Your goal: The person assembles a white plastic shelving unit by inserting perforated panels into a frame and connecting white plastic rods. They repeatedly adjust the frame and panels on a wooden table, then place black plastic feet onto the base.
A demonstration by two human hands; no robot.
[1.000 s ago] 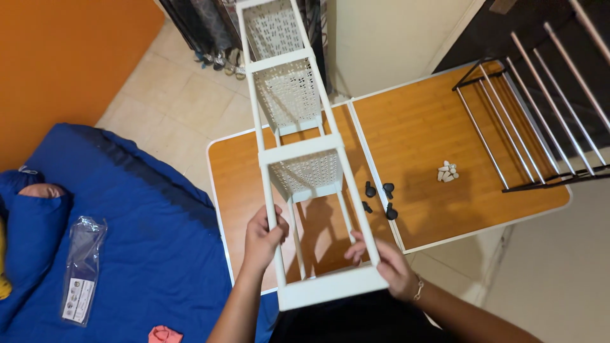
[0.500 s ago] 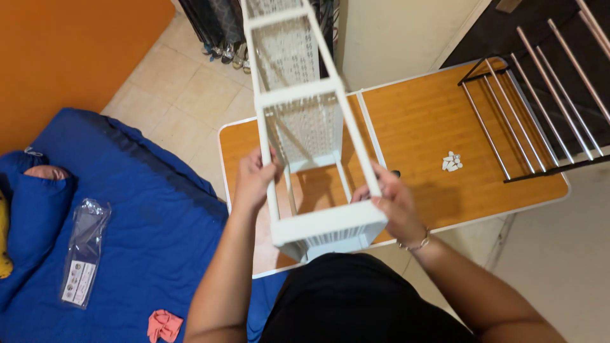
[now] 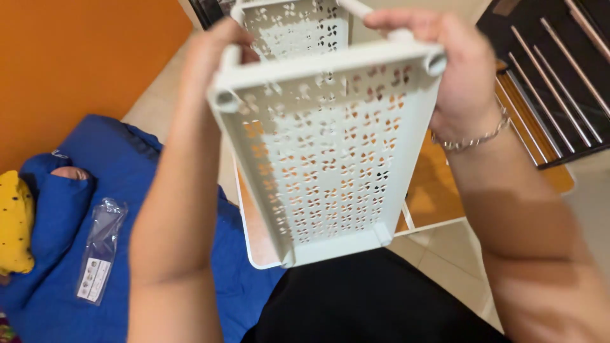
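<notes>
I hold the white plastic rack (image 3: 330, 146) up close in front of me, with the perforated bottom tray turned toward my face, so it fills the middle of my view. My left hand (image 3: 216, 47) is closed around the corner post at 11 o'clock, and my right hand (image 3: 445, 63) is wrapped over the corner at 1 o'clock (the bracelet (image 3: 470, 136) shows at my wrist). I judge that a grip on both upper corners keeps the long frame from twisting, because the other tiers reach away from me toward 12 o'clock.

The near edge of the tray hangs free at 6 o'clock, above my dark clothing. Behind it, the wooden surface (image 3: 438, 190) shows at 4 o'clock, with its white rim close to the tray's lower corner. A dark metal rack (image 3: 559, 82) lies on it at 2 o'clock. At 9 o'clock the blue bedding (image 3: 127, 184) carries a clear plastic packet (image 3: 100, 251), well apart from the rack. The open room for moving is mostly above and toward me.
</notes>
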